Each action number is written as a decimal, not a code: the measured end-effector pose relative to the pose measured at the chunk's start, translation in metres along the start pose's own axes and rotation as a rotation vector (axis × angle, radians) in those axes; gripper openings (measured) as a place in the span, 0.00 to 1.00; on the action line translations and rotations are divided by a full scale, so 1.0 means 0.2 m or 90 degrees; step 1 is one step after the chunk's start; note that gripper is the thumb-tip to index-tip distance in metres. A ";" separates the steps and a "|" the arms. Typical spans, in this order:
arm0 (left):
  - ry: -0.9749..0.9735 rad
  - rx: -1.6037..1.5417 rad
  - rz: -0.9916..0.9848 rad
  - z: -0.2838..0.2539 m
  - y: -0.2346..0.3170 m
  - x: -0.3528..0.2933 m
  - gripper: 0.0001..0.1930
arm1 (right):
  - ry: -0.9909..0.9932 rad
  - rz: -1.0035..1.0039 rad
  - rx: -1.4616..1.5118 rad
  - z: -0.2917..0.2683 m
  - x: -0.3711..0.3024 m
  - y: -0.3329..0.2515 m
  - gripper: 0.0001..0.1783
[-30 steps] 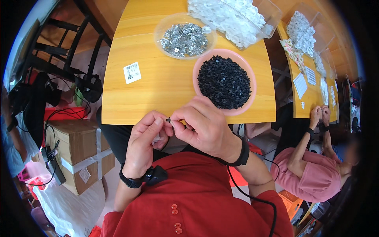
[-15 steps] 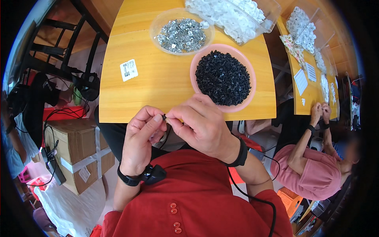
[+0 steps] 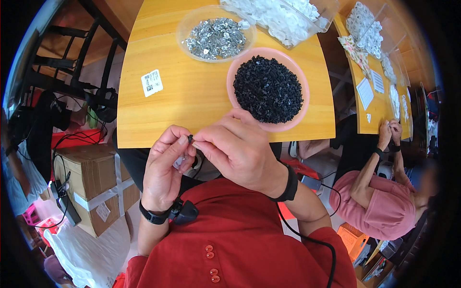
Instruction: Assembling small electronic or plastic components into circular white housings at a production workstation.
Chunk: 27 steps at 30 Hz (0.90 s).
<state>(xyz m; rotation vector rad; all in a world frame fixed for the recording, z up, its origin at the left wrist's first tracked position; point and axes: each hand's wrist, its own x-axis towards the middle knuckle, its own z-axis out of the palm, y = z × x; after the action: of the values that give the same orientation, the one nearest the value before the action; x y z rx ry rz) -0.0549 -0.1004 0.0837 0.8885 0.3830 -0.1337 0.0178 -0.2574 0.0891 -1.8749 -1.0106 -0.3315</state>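
Between the fingertips of my two hands, just in front of the table's near edge, is a small black plastic piece (image 3: 190, 138). My left hand (image 3: 165, 161) pinches it between thumb and forefinger, and something whitish and translucent (image 3: 179, 162) shows in the curl of its other fingers. My right hand (image 3: 240, 151) is closed too, thumb and forefinger meeting at the black piece. Beyond the right hand lies a pink plate (image 3: 232, 98) heaped with small black plastic pieces (image 3: 268, 90). Behind it a clear round bowl (image 3: 184, 46) holds small shiny metal parts (image 3: 217, 38).
The wooden table (image 3: 192, 101) carries a white label (image 3: 152, 83) and, at the back, a clear bin of translucent white parts (image 3: 278, 17). A taped cardboard box (image 3: 89, 173) stands left. At right, a co-worker in pink (image 3: 384, 201) works at another table (image 3: 367, 126). A black cable (image 3: 331, 259) crosses my right side.
Both hands have shifted slightly left and up in the picture, still together at the black piece. The table and its containers appear a little higher and further left.
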 end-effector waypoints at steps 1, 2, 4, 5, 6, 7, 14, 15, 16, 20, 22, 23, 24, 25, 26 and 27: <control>0.000 0.000 0.000 0.00 0.00 0.00 0.04 | 0.004 -0.019 -0.008 0.01 0.00 0.00 0.07; 0.008 0.020 0.010 0.01 -0.01 0.00 0.04 | 0.004 -0.018 -0.008 0.01 -0.01 0.00 0.07; 0.018 0.041 0.022 0.01 -0.01 0.00 0.04 | -0.003 -0.026 -0.030 0.01 -0.01 0.01 0.08; 0.017 0.049 0.026 0.01 -0.01 0.00 0.04 | -0.002 -0.027 -0.030 0.01 -0.01 0.01 0.08; 0.016 0.057 0.030 0.01 -0.01 0.00 0.04 | -0.010 -0.037 -0.048 0.01 -0.01 0.00 0.08; 0.017 0.058 0.031 0.01 -0.01 0.00 0.04 | -0.017 -0.046 -0.067 0.00 -0.01 0.00 0.08; 0.038 0.103 0.056 0.03 -0.02 0.00 0.03 | -0.028 -0.080 -0.102 0.01 -0.02 0.01 0.08; 0.035 0.100 0.051 0.03 -0.03 0.00 0.04 | -0.012 -0.074 -0.074 0.02 -0.02 0.03 0.08; 0.035 0.101 0.052 0.04 -0.02 0.00 0.04 | 0.004 -0.068 -0.047 0.03 -0.02 0.04 0.08; 0.072 -0.044 0.021 0.04 -0.02 0.03 0.11 | 0.019 0.124 0.054 0.01 -0.05 0.04 0.08; 0.060 -0.088 0.034 0.02 -0.02 0.05 0.14 | 0.012 0.285 0.204 -0.02 -0.06 0.02 0.07; 0.056 -0.062 0.031 0.01 -0.02 0.05 0.16 | 0.012 0.285 0.204 -0.02 -0.07 0.02 0.07; 0.050 -0.037 0.028 0.01 -0.02 0.05 0.18 | 0.007 0.337 0.260 -0.01 -0.09 0.03 0.07; 0.048 -0.037 0.028 0.01 -0.03 0.06 0.18 | 0.002 0.388 0.316 -0.01 -0.10 0.03 0.06; 0.049 -0.030 0.033 0.01 -0.04 0.06 0.18 | 0.003 0.388 0.315 0.00 -0.11 0.02 0.06; 0.050 -0.022 0.037 0.02 -0.04 0.07 0.18 | 0.022 0.438 0.381 0.02 -0.12 0.01 0.06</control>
<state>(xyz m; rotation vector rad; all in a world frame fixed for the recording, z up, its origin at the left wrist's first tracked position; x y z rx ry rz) -0.0434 -0.1083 0.0749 0.8711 0.4313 -0.0376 0.0036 -0.2668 0.0722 -1.5285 -0.3291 0.3165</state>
